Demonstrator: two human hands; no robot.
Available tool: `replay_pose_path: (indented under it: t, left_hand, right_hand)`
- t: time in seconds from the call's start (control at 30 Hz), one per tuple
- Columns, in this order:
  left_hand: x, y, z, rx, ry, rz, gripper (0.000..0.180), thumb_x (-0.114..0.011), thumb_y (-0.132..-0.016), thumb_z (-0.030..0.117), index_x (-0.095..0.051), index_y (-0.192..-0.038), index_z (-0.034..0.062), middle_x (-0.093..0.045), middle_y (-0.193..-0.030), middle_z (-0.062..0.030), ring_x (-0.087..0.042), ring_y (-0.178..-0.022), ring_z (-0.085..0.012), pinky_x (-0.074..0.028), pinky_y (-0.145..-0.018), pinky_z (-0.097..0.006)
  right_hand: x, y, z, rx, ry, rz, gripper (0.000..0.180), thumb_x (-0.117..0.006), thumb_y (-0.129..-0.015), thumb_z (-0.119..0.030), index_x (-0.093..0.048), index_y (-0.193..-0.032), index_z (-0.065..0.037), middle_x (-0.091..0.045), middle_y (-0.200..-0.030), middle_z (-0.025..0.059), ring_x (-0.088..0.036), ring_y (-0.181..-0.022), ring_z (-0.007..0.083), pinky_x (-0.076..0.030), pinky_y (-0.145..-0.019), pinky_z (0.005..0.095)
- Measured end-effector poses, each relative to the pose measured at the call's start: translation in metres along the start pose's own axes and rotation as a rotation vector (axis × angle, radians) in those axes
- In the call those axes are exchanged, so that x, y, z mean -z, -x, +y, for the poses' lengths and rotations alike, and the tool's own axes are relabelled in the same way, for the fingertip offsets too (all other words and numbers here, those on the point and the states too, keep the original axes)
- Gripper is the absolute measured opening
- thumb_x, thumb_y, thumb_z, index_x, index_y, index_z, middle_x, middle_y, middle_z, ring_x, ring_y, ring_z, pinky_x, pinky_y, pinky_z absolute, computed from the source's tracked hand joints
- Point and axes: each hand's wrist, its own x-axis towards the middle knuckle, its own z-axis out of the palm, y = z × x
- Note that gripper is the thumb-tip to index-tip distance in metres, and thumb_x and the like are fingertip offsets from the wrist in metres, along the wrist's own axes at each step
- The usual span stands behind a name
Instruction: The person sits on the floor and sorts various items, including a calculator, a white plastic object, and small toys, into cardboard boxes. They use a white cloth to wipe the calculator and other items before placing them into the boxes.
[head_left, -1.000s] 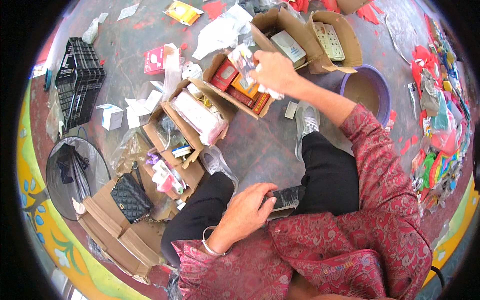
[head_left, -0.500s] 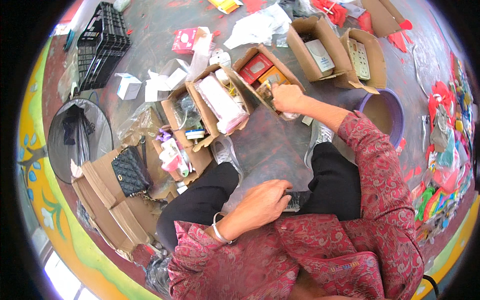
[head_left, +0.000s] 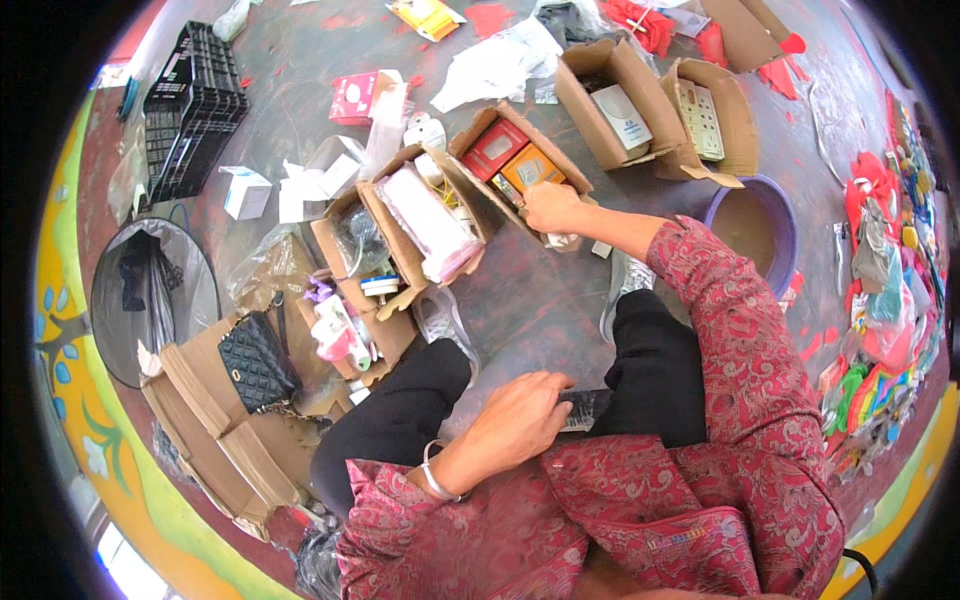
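Note:
My right hand (head_left: 552, 208) reaches down into the front of a cardboard box (head_left: 577, 172) that holds a red carton (head_left: 492, 150) and an orange carton (head_left: 530, 168). Its fingers are bent closed; whatever they grip is hidden by the hand and the box wall. Over my lap rests my left hand (head_left: 520, 418), palm down, fingers loosely apart and nothing visible in them. Beside its fingertips lies a dark, shiny flat piece (head_left: 584, 408) that I cannot identify. Left of the right hand, another cardboard box holds a white-and-pink wrapped pack (head_left: 425, 215).
Farther right stand a box with a white carton (head_left: 621, 115), a box with a power strip (head_left: 700, 118) and a purple tub (head_left: 782, 215). To the left are a black crate (head_left: 190, 115), a mesh bin (head_left: 205, 300) and a black quilted handbag (head_left: 258, 360). White plastic (head_left: 500, 62) lies at the back.
The view has shifted slightly. My right hand has sunk a little into the box, and the small item seen at its fingertips is now mostly hidden. The left hand stays over my lap.

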Motion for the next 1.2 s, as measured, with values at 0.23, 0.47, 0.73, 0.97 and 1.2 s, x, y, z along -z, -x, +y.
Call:
replay_pose_path:
  t: [0.23, 0.47, 0.73, 0.97, 1.2]
  left_hand:
    - [-0.006, 0.001, -0.004, -0.029, -0.128, 0.037, 0.028, -0.053, -0.08, 0.016, -0.052, -0.101, -0.0012, -0.056, -0.092, -0.0189, -0.054, -0.091, -0.0338, -0.043, -0.078, -0.041]
    - [-0.005, 0.014, 0.005, -0.12, -0.268, 0.093, 0.024, -0.055, -0.075, 0.012, -0.052, -0.094, -0.0019, -0.055, -0.081, -0.0173, -0.054, -0.081, -0.0333, -0.044, -0.072, -0.04]
    - [-0.007, 0.048, 0.021, -0.209, -0.747, 0.333, 0.018, -0.053, -0.069, 0.015, -0.055, -0.08, 0.0006, -0.055, -0.071, -0.0099, -0.055, -0.071, -0.0218, -0.042, -0.059, -0.031]
    - [-0.036, 0.054, -0.001, -0.13, -0.904, 0.224, 0.02, -0.056, -0.066, 0.018, -0.063, -0.078, 0.0041, -0.059, -0.075, -0.009, -0.054, -0.071, -0.0208, -0.04, -0.06, -0.034]
    - [-0.031, 0.074, -0.001, -0.15, -0.92, 0.121, 0.024, -0.056, -0.073, 0.02, -0.065, -0.088, 0.0034, -0.062, -0.091, -0.0168, -0.057, -0.09, -0.029, -0.043, -0.076, -0.042]
  right_hand:
    - [0.003, -0.021, -0.007, 0.007, 0.032, 0.11, 0.023, -0.054, -0.067, -0.015, -0.063, -0.08, 0.002, -0.061, -0.084, 0.0228, -0.062, -0.078, 0.0336, -0.05, -0.068, 0.0425]
    - [0.051, -0.01, -0.025, -0.038, 0.035, 0.134, 0.038, -0.057, -0.07, -0.031, -0.062, -0.086, 0.003, -0.062, -0.085, 0.0216, -0.062, -0.081, 0.0332, -0.049, -0.072, 0.0418]
    - [0.046, 0.02, -0.161, 0.112, 0.167, 0.038, 0.067, -0.056, -0.073, -0.054, -0.055, -0.1, 0.007, -0.06, -0.095, 0.0224, -0.059, -0.09, 0.0321, -0.047, -0.077, 0.04]
    - [-0.021, -0.003, -0.175, -0.05, 0.175, 0.183, 0.066, -0.062, -0.065, -0.035, -0.044, -0.114, 0.006, -0.059, -0.102, 0.0178, -0.061, -0.09, 0.0275, -0.047, -0.078, 0.0362]
    - [0.024, -0.005, -0.131, 0.045, -0.774, 0.049, 0.031, -0.063, -0.066, -0.017, -0.058, -0.09, 0.002, -0.062, -0.078, 0.0086, -0.06, -0.063, 0.0167, -0.048, -0.056, 0.0285]
